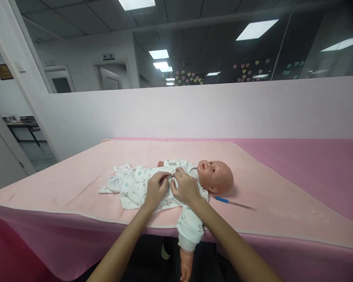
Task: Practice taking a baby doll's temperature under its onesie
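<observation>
A baby doll (222, 176) lies on its back, its head to the right, dressed in a white printed outfit (135, 184). Both my hands rest on its chest, close together. The fingers of my left hand (158, 188) are closed in a pinch on the front of the outfit. Beside it, my right hand (186, 188) also pinches the fabric at the chest, fingers bent. What exactly lies between the fingertips is too small to make out. One doll arm (186, 262) hangs over the near table edge, below my right forearm.
A thin glass thermometer (241, 205) with a blue end lies right of the doll's head. Under the doll is a pale pink blanket (76, 172) over a darker pink cover (312, 168). A white wall (194, 111) with glass above stands behind.
</observation>
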Available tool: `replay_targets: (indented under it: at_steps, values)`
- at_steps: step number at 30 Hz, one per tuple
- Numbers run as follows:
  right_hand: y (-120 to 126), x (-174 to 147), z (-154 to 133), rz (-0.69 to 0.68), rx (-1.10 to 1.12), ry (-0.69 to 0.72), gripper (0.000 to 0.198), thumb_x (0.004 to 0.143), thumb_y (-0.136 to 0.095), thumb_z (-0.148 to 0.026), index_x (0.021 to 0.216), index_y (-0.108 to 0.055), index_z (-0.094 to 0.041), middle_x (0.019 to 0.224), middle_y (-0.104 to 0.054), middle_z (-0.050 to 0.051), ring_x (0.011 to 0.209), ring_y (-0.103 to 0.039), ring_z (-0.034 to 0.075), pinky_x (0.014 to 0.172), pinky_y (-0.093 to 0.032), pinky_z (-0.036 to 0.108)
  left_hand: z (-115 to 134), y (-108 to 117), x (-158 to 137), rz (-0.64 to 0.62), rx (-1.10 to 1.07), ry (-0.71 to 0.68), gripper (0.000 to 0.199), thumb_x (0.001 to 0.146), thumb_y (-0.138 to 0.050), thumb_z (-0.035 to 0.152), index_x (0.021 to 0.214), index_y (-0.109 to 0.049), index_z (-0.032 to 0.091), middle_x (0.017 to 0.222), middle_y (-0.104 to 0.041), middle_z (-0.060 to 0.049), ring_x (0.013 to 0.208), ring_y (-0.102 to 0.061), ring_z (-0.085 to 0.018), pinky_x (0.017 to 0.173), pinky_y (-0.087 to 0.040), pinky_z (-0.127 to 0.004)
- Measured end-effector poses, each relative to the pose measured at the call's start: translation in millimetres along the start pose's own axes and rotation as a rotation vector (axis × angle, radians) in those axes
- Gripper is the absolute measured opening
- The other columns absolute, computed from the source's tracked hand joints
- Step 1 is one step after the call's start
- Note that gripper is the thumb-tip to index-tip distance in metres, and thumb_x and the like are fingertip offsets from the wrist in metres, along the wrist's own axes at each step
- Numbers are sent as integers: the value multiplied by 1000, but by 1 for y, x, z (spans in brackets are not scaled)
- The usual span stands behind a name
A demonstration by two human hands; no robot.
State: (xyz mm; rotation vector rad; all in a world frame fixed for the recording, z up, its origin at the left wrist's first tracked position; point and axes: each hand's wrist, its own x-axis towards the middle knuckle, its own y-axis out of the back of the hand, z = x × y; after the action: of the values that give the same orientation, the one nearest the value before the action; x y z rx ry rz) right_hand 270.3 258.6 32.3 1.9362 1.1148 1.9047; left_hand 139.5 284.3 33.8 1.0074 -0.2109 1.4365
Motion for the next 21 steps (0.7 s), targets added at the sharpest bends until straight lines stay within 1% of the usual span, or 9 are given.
replay_targets:
  at_steps: [4,6,8,12,16,21]
  values:
    - [0,-7,5,30,110,39,14,82,-42,-23,83,-55,-18,85,-59,4,62,-52,12,50,-32,22,3,1,-2,-14,44,-18,23,74,-41,13,80,-62,20,78,-64,-2,76,-56,-15,72,-43,-27]
    - [-3,-9,7,66,154,28,17,86,-39,-25,83,-55,-18,80,-59,3,62,-52,11,51,-32,21,6,1,-2,-34,58,-38,20,77,-41,16,79,-61,20,77,-62,-2,75,-55,-16,71,-42,-28]
    - [-6,-9,9,102,173,-7,19,87,-39,-27,83,-56,-18,79,-60,3,63,-53,11,52,-33,21,7,1,-2,-66,88,-73,17,78,-42,19,80,-59,20,79,-62,-3,78,-54,-17,74,-41,-29]
    - [-10,-8,10,126,223,-54,17,85,-43,-25,82,-59,-20,83,-61,2,69,-56,12,56,-36,21,8,-3,-1,-101,200,-124,13,76,-46,21,85,-55,19,86,-60,-4,85,-51,-19,79,-38,-32]
    - [-9,-7,10,130,265,-75,19,82,-42,-18,83,-61,-21,84,-62,2,72,-58,12,60,-39,21,4,-7,-2,-105,269,-147,16,77,-44,21,91,-53,19,87,-59,-5,84,-51,-19,77,-38,-33]
    - [-9,-7,10,137,266,-91,17,78,-46,-17,78,-62,-21,80,-62,1,72,-58,13,60,-39,21,2,-9,-4,-103,336,-194,20,79,-40,19,96,-50,19,88,-57,-5,82,-50,-18,74,-37,-32]
